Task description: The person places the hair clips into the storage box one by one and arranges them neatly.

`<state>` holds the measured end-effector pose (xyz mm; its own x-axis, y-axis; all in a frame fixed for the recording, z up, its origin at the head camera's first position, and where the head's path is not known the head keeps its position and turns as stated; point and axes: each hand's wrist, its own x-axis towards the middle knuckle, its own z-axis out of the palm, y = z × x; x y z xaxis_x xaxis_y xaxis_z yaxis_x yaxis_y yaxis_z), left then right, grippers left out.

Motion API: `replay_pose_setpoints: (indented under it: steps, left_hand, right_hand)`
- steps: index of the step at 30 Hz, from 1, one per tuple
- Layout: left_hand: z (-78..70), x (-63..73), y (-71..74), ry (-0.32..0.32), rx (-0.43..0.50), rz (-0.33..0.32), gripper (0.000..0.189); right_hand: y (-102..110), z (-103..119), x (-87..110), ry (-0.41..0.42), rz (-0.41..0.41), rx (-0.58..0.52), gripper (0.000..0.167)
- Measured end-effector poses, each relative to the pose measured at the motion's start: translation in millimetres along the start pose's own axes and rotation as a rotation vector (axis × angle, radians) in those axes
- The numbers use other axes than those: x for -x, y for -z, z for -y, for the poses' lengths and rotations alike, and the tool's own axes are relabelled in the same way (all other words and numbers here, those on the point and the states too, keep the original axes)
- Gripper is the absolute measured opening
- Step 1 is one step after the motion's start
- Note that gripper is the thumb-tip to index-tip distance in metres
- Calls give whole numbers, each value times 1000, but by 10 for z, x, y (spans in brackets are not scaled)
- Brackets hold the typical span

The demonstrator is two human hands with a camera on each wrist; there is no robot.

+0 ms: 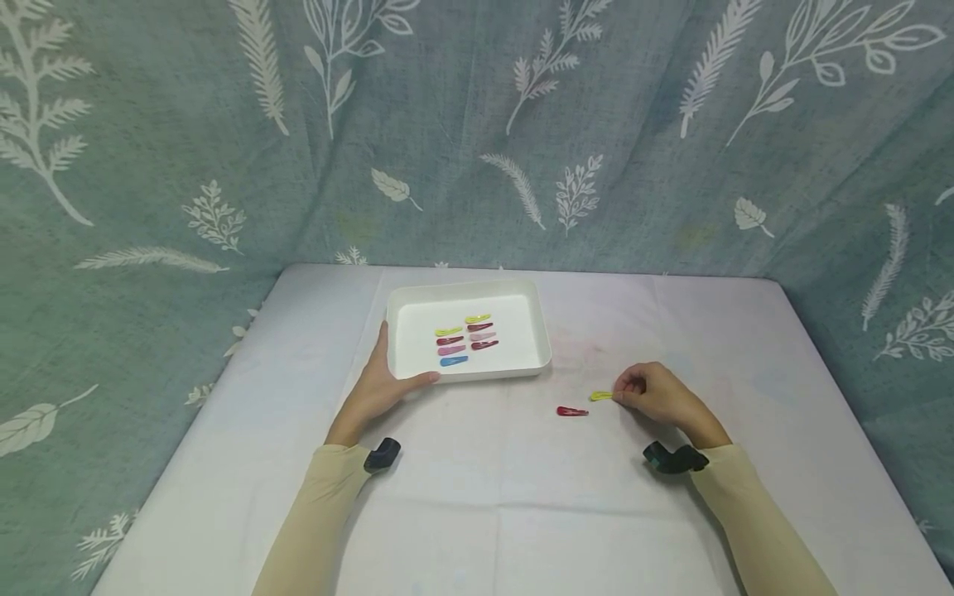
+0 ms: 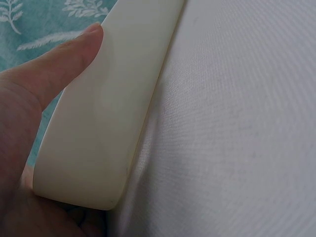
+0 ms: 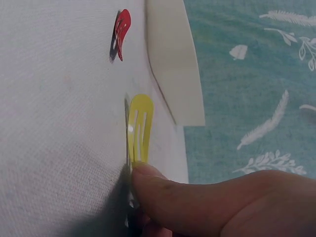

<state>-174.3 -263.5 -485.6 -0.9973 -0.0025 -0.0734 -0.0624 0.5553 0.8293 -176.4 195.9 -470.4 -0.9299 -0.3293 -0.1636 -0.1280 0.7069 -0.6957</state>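
My left hand (image 1: 378, 382) grips a white tray (image 1: 542, 331) at its near left corner, the thumb lying along the front wall in the left wrist view. Inside the tray, several snap hair clips lie in two columns, among them a blue clip (image 1: 454, 361) and a yellow clip (image 1: 478, 318). To the right of the tray, my right hand (image 1: 659, 396) pinches one end of a yellow hair clip (image 3: 141, 116) between thumb and fingers, just at the cloth. A red hair clip (image 1: 572, 411) lies on the table, left of that hand.
A white cloth covers the table (image 1: 477, 530). Behind and on both sides hangs a green-blue curtain (image 1: 462, 165) with white leaf prints. Each wrist carries a small dark camera (image 1: 674, 459).
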Motion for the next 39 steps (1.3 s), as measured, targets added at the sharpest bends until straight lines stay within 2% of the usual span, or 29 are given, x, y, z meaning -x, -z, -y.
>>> replay_pose_setpoints:
  steps: [11,18,23,34,39]
  left_hand:
    - [31,-8,-14,-5,13,0,143]
    - [21,-2,-13,18,2,6,144]
    - [21,4,-9,27,-8,6,145]
    - [18,5,6,7,-7,5,144]
    - [20,-2,10,5,1,4,144]
  right_hand:
    - [24,-24,0,-54,16,-49,10]
    - [68,-53,18,-88,19,-156,13]
    - [83,-17,30,-104,5,-177,15]
    - [130,-8,39,-170,2,-281,26]
    - [168,8,38,-172,2,-336,29]
